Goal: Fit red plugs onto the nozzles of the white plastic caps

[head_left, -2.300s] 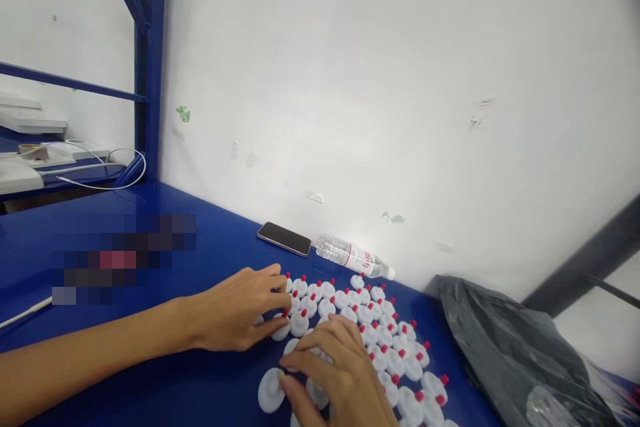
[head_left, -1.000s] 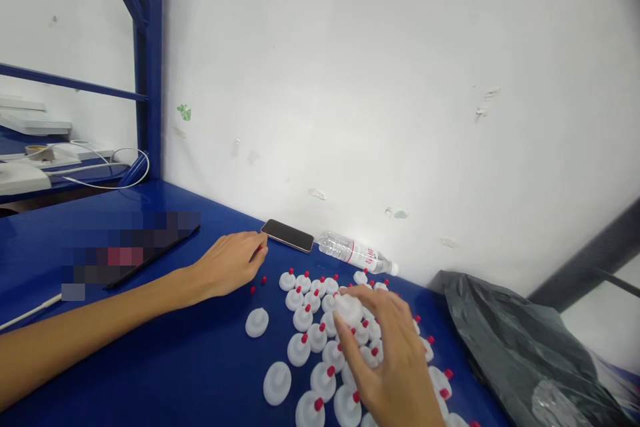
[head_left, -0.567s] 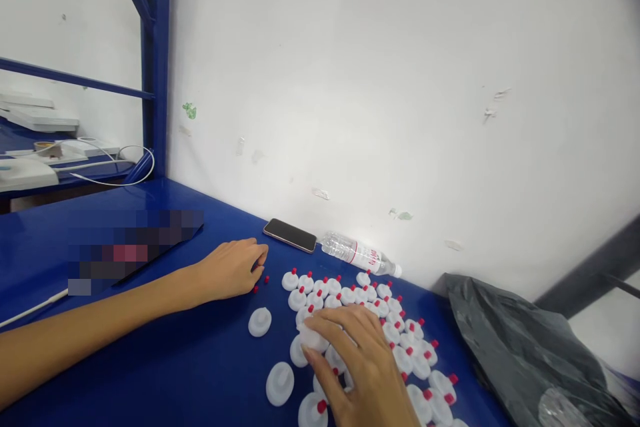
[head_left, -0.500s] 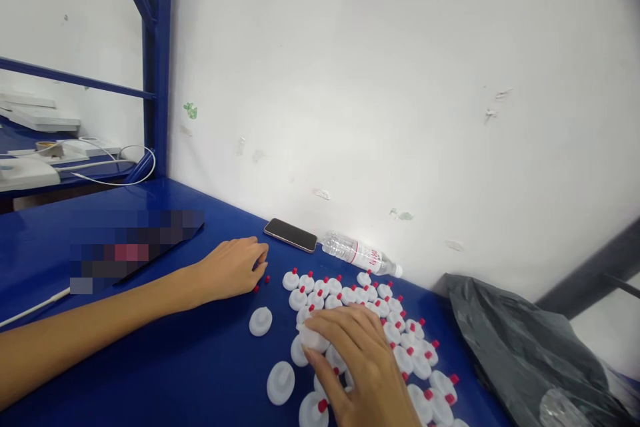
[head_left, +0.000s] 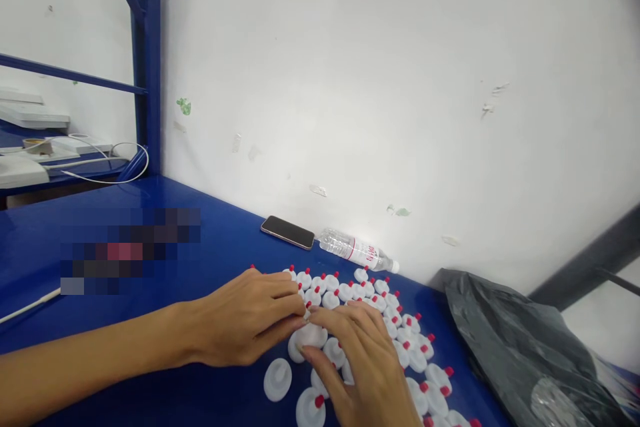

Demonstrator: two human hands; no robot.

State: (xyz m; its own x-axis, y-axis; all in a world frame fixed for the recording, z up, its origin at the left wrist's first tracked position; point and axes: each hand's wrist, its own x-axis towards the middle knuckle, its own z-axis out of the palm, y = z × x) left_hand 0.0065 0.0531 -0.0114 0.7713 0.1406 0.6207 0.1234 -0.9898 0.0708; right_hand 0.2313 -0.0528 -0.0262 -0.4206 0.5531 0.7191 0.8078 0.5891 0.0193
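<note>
My right hand [head_left: 367, 360] grips a round white plastic cap [head_left: 314, 335] with a narrow spout, thumb below and fingers above. My left hand [head_left: 255, 317] meets it at the spout end, fingertips pinched together. What lies between those fingertips is hidden; it may be a small red tip. Around and beyond the right hand spread many similar white caps, most with a red tip [head_left: 319, 401] on the spout. Left of the right hand, one white cap [head_left: 278, 379] without a red tip lies on the blue table [head_left: 215, 393]. Another red tip [head_left: 253, 267] shows just past my left hand.
Along the wall lie a phone [head_left: 288, 232] and a clear plastic bottle [head_left: 357, 250] on its side. A dark plastic bag [head_left: 515, 333] is at the right. A blurred-out object [head_left: 130, 252] with a white cable is at the left. A blue metal post [head_left: 147, 67] rises behind.
My left hand has moved right, from beside the loose red tips to the white cap in my right hand. The right hand stays about where it was. The view has shifted slightly.
</note>
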